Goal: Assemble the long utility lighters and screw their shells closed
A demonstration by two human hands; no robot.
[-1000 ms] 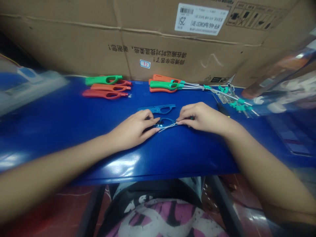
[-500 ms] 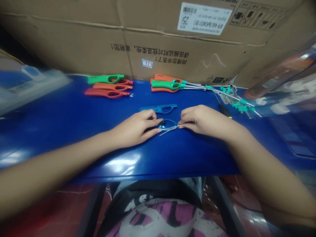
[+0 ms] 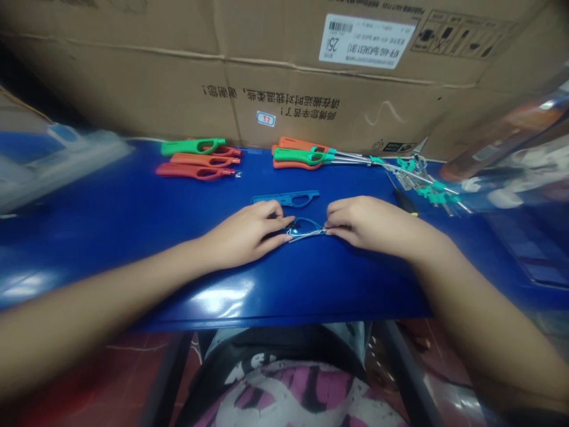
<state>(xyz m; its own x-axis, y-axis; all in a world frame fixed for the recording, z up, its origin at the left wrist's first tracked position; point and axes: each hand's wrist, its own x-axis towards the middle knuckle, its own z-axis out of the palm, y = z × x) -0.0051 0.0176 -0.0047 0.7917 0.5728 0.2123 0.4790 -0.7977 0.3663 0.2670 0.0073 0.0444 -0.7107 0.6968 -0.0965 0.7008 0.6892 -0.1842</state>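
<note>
Between my hands lies a blue lighter casing (image 3: 312, 221), its trigger loop showing and its handle end hidden under my fingers. My left hand (image 3: 253, 232) is closed on the handle side, thumb and fingertips at a small dark part. At the narrow tip, my right hand (image 3: 362, 224) pinches the casing's end, where a white wire and a thin grey strip (image 3: 306, 236) run along the lower edge. What else sits between the right fingertips is too small to make out. Just beyond my hands lies another blue casing half (image 3: 278, 197), flat on the blue table (image 3: 178, 290).
Green, orange and red lighter casings (image 3: 195, 160) lie at the back left. Lighters with metal tubes (image 3: 300, 155) are at back centre, near metal and teal parts (image 3: 431, 187) and a screwdriver (image 3: 403, 200). A cardboard box (image 3: 155, 89) stands behind; a plastic bag (image 3: 524, 148) is at right.
The grey strip has swung up closer to the casing's lower edge. My right hand still pinches the tip; my left hand keeps its hold. The whole view has shifted slightly.
</note>
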